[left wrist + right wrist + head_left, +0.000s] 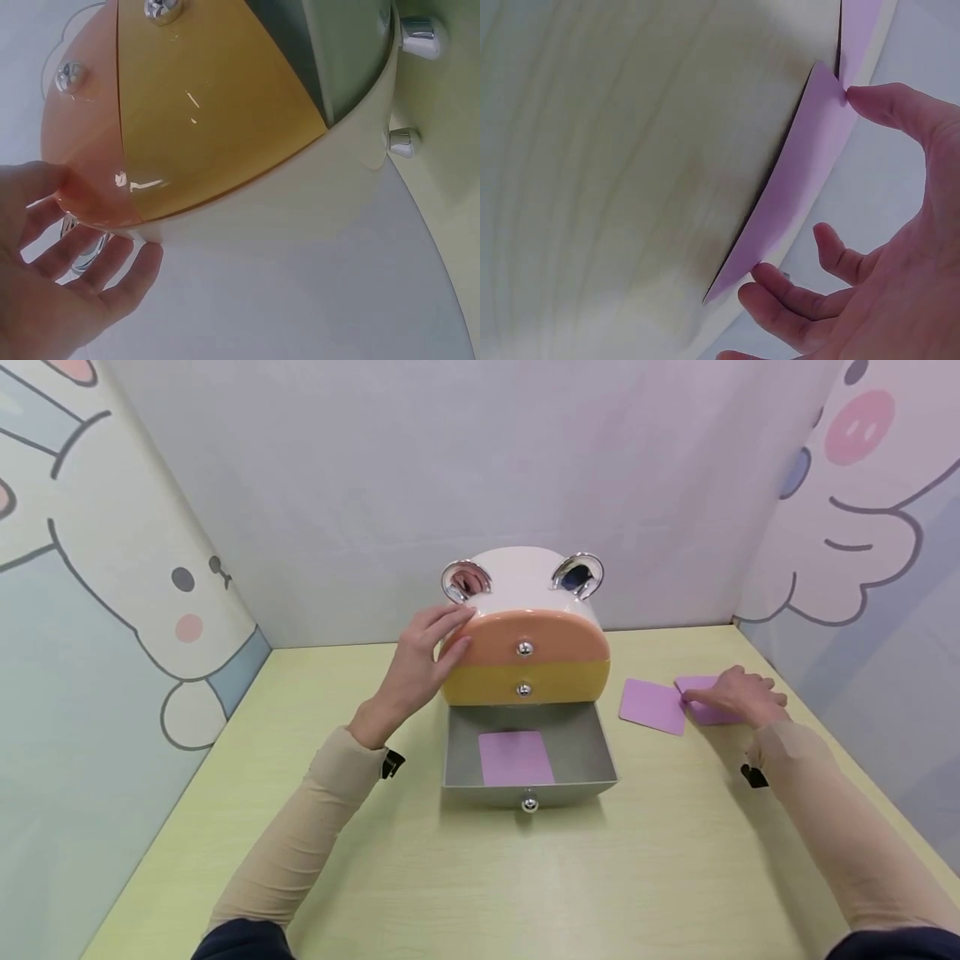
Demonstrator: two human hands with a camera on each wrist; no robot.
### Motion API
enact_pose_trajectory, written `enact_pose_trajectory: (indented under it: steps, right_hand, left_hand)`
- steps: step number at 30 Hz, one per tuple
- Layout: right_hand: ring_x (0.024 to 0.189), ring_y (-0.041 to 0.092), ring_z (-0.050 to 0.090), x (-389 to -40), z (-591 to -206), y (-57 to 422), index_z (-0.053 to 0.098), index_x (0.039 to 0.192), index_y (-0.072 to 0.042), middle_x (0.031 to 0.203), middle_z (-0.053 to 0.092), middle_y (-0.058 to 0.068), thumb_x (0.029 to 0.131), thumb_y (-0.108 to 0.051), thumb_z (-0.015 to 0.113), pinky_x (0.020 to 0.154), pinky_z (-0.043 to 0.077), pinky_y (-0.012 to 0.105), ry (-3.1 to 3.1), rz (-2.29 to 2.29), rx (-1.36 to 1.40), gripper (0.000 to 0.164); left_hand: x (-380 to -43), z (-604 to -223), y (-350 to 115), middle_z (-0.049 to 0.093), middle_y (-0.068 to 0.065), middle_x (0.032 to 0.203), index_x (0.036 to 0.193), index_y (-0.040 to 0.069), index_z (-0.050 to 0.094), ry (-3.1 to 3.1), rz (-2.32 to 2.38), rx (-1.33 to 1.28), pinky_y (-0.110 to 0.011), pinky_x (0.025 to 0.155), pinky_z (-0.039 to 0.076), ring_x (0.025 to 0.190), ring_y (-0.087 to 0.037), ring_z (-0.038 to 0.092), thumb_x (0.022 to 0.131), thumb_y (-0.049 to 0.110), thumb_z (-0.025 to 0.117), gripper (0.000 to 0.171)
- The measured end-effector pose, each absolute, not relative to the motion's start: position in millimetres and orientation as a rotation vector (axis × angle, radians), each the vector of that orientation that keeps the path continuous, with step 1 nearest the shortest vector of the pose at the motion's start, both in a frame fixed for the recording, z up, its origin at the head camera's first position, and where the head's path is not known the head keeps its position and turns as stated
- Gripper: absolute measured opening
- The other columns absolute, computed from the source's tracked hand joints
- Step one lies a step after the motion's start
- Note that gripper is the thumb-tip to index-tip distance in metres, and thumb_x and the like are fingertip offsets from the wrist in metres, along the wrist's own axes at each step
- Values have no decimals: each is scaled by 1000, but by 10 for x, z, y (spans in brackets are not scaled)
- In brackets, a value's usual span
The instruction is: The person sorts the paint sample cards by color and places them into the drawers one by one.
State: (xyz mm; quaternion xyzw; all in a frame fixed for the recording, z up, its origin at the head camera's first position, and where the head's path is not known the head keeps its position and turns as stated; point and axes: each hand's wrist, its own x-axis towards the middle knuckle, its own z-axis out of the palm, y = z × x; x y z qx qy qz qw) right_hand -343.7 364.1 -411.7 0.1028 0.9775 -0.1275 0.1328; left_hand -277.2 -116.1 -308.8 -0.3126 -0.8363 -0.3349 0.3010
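A small drawer cabinet (521,578) with a white body and shiny ears faces me in the head view. My left hand (411,670) holds its upper left edge, thumb on the orange drawer (562,637) and fingers round the white side. Below the shut yellow drawer (480,683), the grey-green bottom drawer (463,752) is pulled out with a pink-purple card (516,758) inside. Over at the right, my right hand (738,693) spans another purple card (802,172), its thumb and fingertips at opposite edges. A third purple card (652,706) lies just left of it.
Everything stands on a pale wood-grain table (360,868). A plain whitish wall (360,502) rises behind, with cartoon-printed panels at the left (112,610) and right (885,577). The open drawer's round silver knob (529,803) sticks out toward me.
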Motion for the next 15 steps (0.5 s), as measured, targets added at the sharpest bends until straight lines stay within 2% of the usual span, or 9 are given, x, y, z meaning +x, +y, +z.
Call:
enact_pose_trajectory:
  steps: [8, 15]
  right_hand:
    - [109, 71, 27, -3400, -4141, 3652, 20, 127, 28, 121, 24, 60, 78, -80, 49, 79, 28, 80, 2885, -402, 209, 123]
    - [108, 71, 28, -3385, -4123, 3601, 21, 126, 30, 119, 28, 59, 80, -77, 49, 83, 23, 83, 2932, -414, 128, 119]
  left_hand:
    - [-2770, -3106, -1151, 62, -13, 126, 126, 6, 63, -2235, -894, -817, -41, 104, 43, 119, -29, 53, 92, 13, 65, 35]
    - [-2774, -3110, -1153, 62, -13, 126, 126, 5, 63, -2233, -895, -814, -41, 104, 43, 119, -29, 53, 92, 13, 65, 35]
